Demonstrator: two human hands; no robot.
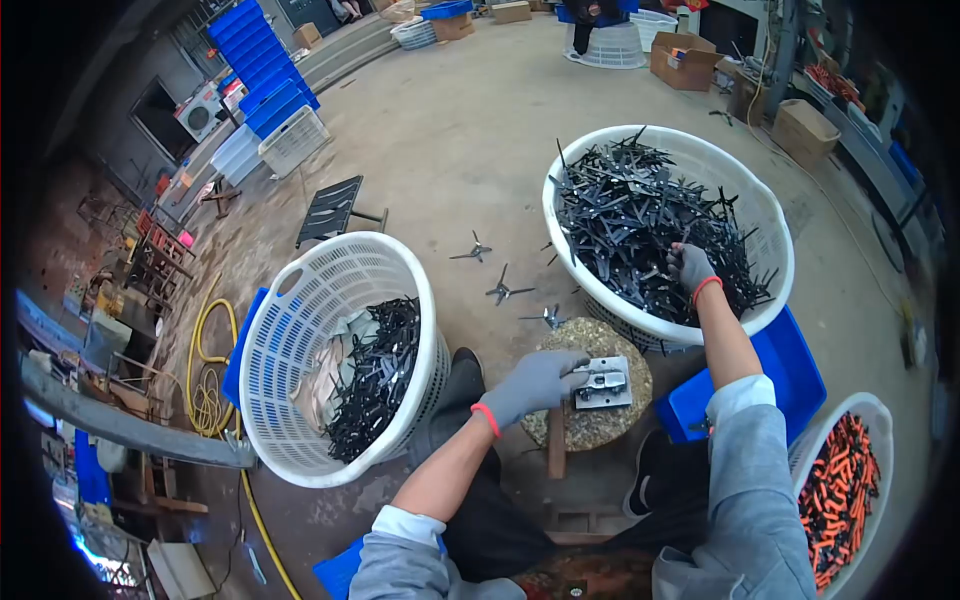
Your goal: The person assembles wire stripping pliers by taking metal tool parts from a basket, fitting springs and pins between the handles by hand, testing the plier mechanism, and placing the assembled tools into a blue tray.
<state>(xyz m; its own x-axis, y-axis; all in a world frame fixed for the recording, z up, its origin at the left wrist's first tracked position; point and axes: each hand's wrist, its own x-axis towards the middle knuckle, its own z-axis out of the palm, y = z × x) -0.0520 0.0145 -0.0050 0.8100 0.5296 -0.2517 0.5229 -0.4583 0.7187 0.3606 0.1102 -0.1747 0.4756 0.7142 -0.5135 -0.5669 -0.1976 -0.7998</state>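
My left hand, in a grey glove with a red cuff, has its fingers stretched out to the left edge of a small metal jig. The jig lies on a round, speckled stone-like block between my knees. My right hand, gloved the same way, reaches into a large white basket heaped with dark, thin-armed metal pieces. Its fingers are curled at the heap, and whatever they pinch is hidden. To the left, another white basket holds smaller dark parts and some pale cloth.
Several loose dark pieces lie on the floor between the baskets. A blue tray sits under the right basket. Orange-and-black parts fill a basket at lower right. A black stool, a yellow hose and stacked blue crates stand left.
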